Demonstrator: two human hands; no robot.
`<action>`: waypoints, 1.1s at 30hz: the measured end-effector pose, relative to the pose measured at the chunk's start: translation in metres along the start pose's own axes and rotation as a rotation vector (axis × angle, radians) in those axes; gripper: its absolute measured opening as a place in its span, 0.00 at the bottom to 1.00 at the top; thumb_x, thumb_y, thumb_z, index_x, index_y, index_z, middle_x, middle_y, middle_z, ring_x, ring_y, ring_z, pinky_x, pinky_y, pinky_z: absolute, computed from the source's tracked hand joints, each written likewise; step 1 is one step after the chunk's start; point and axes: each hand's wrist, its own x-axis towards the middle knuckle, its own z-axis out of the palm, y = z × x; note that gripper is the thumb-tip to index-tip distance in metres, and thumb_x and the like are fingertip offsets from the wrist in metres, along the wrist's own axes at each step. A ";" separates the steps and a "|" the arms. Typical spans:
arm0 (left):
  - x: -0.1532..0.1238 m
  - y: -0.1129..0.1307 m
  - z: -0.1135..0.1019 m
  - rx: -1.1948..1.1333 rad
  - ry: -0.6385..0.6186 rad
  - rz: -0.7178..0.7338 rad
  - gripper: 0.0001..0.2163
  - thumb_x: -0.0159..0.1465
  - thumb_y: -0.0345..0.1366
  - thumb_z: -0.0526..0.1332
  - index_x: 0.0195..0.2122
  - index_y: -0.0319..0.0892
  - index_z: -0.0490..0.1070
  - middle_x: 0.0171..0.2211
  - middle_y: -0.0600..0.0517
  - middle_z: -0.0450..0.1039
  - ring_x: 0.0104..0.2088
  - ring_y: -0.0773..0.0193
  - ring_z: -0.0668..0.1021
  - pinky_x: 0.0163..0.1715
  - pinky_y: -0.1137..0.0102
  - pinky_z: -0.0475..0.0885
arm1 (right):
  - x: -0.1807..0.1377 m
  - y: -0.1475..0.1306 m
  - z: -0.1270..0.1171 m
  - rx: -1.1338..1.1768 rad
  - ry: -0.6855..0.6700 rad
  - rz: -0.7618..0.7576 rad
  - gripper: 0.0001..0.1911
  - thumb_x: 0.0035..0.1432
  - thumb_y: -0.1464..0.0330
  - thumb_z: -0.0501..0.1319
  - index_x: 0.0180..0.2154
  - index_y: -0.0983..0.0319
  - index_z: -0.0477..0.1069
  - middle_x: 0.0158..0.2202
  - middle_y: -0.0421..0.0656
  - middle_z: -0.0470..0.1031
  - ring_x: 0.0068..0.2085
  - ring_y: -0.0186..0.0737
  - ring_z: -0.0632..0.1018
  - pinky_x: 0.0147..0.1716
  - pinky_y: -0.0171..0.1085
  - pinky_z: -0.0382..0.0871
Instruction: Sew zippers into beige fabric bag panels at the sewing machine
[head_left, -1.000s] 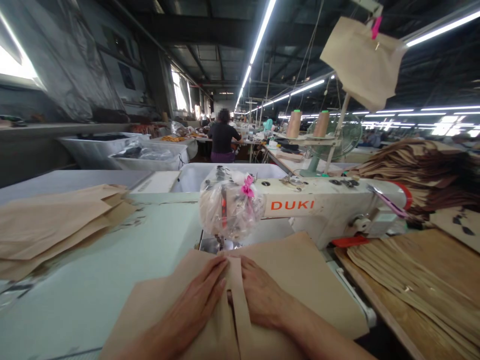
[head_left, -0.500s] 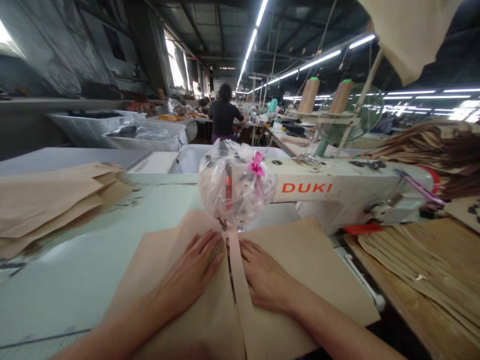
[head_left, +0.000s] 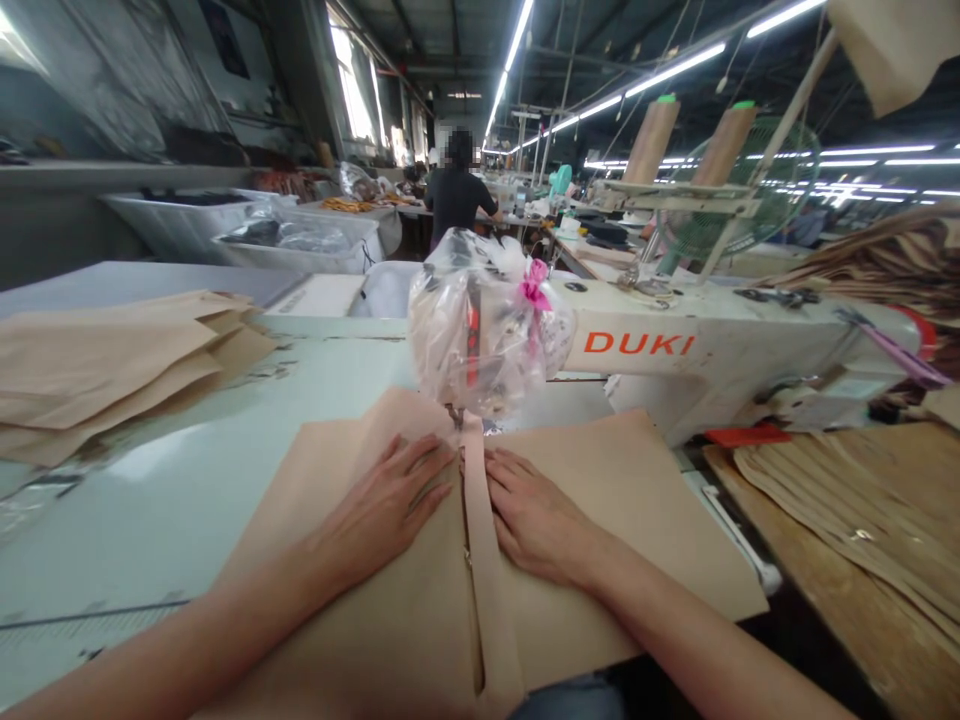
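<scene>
A large tan fabric piece (head_left: pixel 585 500) lies under the needle area of a white sewing machine (head_left: pixel 720 350) marked DUKI. Down its middle runs a folded strip (head_left: pixel 486 560) beside a narrow slit; a small metal piece, perhaps a zipper pull (head_left: pixel 468 558), shows in the slit. My left hand (head_left: pixel 394 500) rests flat on the fabric left of the strip, fingers stretched toward the needle. On the other side my right hand (head_left: pixel 529 515) lies flat, its fingertips at the strip's edge. Clear plastic tied with a pink band covers the machine head (head_left: pixel 487 325), partly hiding it.
Tan fabric pieces (head_left: pixel 112 360) are stacked at left on the pale green table (head_left: pixel 172 500). More tan pieces (head_left: pixel 862 500) lie on a wooden board at right. Two thread cones (head_left: pixel 651 140) stand behind the machine. Farther back, a person (head_left: pixel 457 195) sits facing away.
The camera view has shifted, so the machine and thread cones appear farther right and the machine higher. Both hands stay flat on the fabric; more of the slit's lower end shows.
</scene>
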 end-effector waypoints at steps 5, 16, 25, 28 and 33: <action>0.003 0.005 -0.004 0.015 -0.016 0.029 0.17 0.73 0.37 0.49 0.59 0.44 0.66 0.59 0.45 0.67 0.60 0.55 0.68 0.65 0.50 0.52 | 0.001 0.002 -0.002 0.073 0.007 -0.009 0.20 0.66 0.71 0.52 0.57 0.63 0.66 0.60 0.50 0.66 0.64 0.43 0.63 0.66 0.47 0.52; -0.007 0.006 0.008 0.044 0.021 0.022 0.29 0.69 0.49 0.56 0.68 0.46 0.54 0.64 0.45 0.61 0.62 0.48 0.66 0.65 0.46 0.52 | 0.020 0.018 0.006 -0.034 0.118 0.008 0.21 0.65 0.74 0.51 0.59 0.65 0.64 0.61 0.50 0.66 0.63 0.46 0.65 0.65 0.54 0.53; 0.007 -0.018 0.016 0.131 0.037 0.070 0.29 0.69 0.49 0.55 0.69 0.48 0.51 0.66 0.46 0.58 0.64 0.50 0.64 0.66 0.48 0.52 | 0.036 0.027 0.008 -0.076 0.118 0.051 0.24 0.66 0.74 0.50 0.62 0.66 0.59 0.61 0.52 0.66 0.63 0.48 0.64 0.65 0.55 0.55; 0.004 -0.020 0.019 0.176 0.088 0.108 0.31 0.69 0.49 0.55 0.70 0.48 0.47 0.67 0.48 0.58 0.64 0.53 0.64 0.67 0.52 0.47 | 0.034 0.025 0.009 -0.068 0.116 0.058 0.24 0.66 0.74 0.50 0.63 0.66 0.59 0.63 0.51 0.64 0.65 0.48 0.62 0.65 0.55 0.54; 0.004 -0.018 0.020 0.228 0.136 0.142 0.33 0.68 0.49 0.57 0.70 0.46 0.46 0.67 0.48 0.57 0.64 0.51 0.64 0.67 0.51 0.51 | 0.032 0.024 0.007 -0.054 0.101 0.062 0.25 0.66 0.75 0.49 0.63 0.65 0.58 0.64 0.49 0.61 0.66 0.47 0.60 0.66 0.53 0.53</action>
